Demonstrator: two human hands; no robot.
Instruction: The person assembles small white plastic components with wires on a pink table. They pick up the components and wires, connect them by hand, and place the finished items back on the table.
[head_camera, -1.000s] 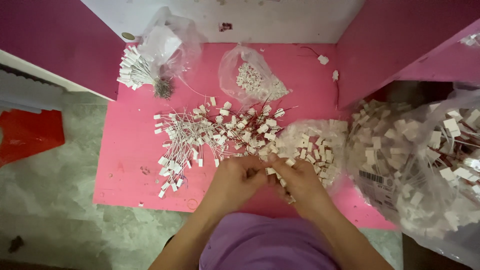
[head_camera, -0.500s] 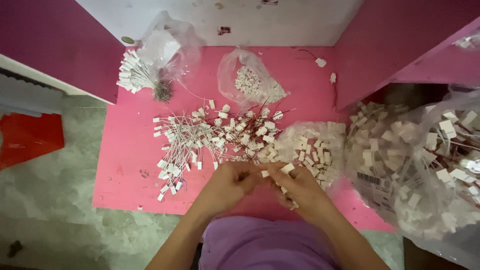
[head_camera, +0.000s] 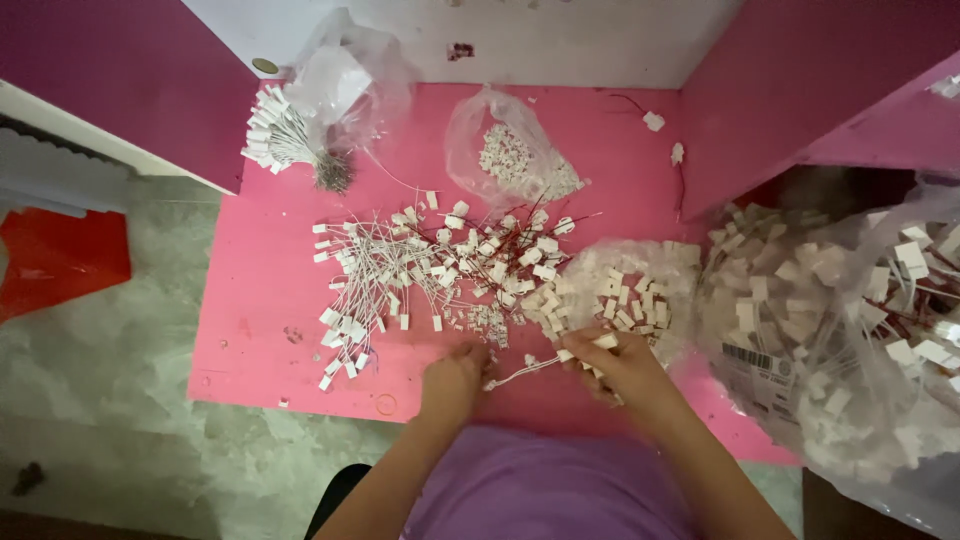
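**Two hands working one wired connector at the near edge of a pink table**

Head view, looking straight down: the left hand (head_camera: 452, 378) is sitting at about six o'clock on the pink table (head_camera: 260, 330), fingers curled together and apparently pinching one end of a thin white wire (head_camera: 522, 371); the blur is making the exact grip hard to read. The right hand (head_camera: 622, 365) is lying just toward three o'clock from it, fingertips pressed around a small white connector (head_camera: 603, 341) at the wire's other end, so the wire is stretching between the two hands, just above the tabletop.

The supplies are fanning out within easy reach, which seems to be why they are lying as they do. At twelve o'clock from the hands, a loose pile of wired connectors (head_camera: 430, 270) is spreading across the middle of the table, white and red leads tangling. Touching the right hand, at about one o'clock, an open clear bag of white housings (head_camera: 630, 290) is spilling toward the fingers. Farther off at twelve o'clock a smaller clear bag of tiny white parts (head_camera: 510, 155) is resting. At eleven o'clock a tied bundle of wires (head_camera: 285, 140) is lying against another crumpled bag. At three o'clock, off the table, a big sack of connectors (head_camera: 850, 340) is bulging open.
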